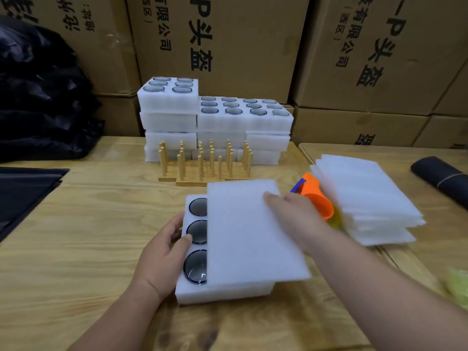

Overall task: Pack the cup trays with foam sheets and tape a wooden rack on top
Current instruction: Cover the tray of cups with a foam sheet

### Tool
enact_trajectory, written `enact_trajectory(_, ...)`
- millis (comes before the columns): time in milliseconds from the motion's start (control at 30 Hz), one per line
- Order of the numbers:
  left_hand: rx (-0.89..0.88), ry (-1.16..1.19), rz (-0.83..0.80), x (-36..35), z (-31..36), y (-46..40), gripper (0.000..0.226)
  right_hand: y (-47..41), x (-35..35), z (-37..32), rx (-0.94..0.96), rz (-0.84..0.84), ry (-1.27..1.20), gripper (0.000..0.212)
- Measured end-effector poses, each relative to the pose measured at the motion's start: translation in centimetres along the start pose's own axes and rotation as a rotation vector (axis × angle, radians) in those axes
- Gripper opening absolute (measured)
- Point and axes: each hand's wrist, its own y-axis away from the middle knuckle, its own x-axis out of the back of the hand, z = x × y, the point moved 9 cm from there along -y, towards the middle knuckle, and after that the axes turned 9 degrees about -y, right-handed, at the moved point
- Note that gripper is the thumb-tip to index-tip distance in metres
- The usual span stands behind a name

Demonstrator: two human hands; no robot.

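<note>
- A white foam cup tray (pixel 222 291) is set near the front middle of the wooden table (pixel 76 236), its long sides running away from the viewer.
- A foam sheet (pixel 250 234) is laid on the tray, shifted to the right: its right edge and near right corner overhang the tray, and the tray's left column is left uncovered.
- Three dark glass cups (pixel 198 230) are seen in that uncovered column, one behind the other.
- The tray's left edge is held by the left hand (pixel 164 252), with the thumb resting on the top face between two cups and the fingers curled at the side wall.
- The sheet is pressed near its far right corner by the right hand (pixel 291 211); fingers lie fairly flat on top, and whether the thumb is hooked under the edge cannot be told.
- An orange tape dispenser (pixel 316 196) lies just behind the right hand, touching a stack of foam sheets (pixel 364 196) at the right.
- Wooden peg racks (pixel 205 163) stand behind the tray, with a strip of bare table between.
- More filled trays (pixel 217 120) are stacked behind the racks, against cardboard boxes (pixel 253 46).
- Open tabletop is left to the tray's left, as far as dark flat bags (pixel 22 191) at the table's edge.
</note>
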Motion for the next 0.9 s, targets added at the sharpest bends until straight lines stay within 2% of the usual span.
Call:
enact_trajectory(100, -0.003, -0.006, 0.013, 0.4, -0.1, -0.1, 0.054, 0.2, -3.4, 2.7, -0.07, -0.072, -0.082, 0.03)
enact_trajectory(267, -0.043, -0.046, -0.006, 0.4, -0.1, -0.3, 0.08, 0.0, -5.3, 3.9, -0.121, -0.111, -0.175, 0.041)
enact_trajectory(433, -0.108, 0.019, -0.07, -0.2, 0.2, -0.5, 0.073, 0.1, -7.0, 2.8, -0.12, -0.189, -0.268, 0.03)
enact_trajectory(567, -0.015, 0.181, -0.135, -0.7, -0.9, -0.8, 0.069, 0.5, -7.8, 1.6, -0.013, -0.22, -0.241, 0.035)
enact_trajectory(733, 0.016, 0.172, -0.125, -0.6, -1.9, -1.0, 0.064, 1.1, -7.5, 2.0, 0.049, -0.291, -0.217, 0.03)
enact_trajectory(800, 0.037, 0.177, -0.091, -0.4, -2.3, -1.1, 0.062, 1.6, -7.3, 1.8, 0.09, -0.306, -0.111, 0.038)
enact_trajectory(900, 0.051, 0.165, -0.073, -0.3, -2.4, -1.1, 0.059, 1.9, -6.5, -0.6, 0.299, -0.163, 0.536, 0.074)
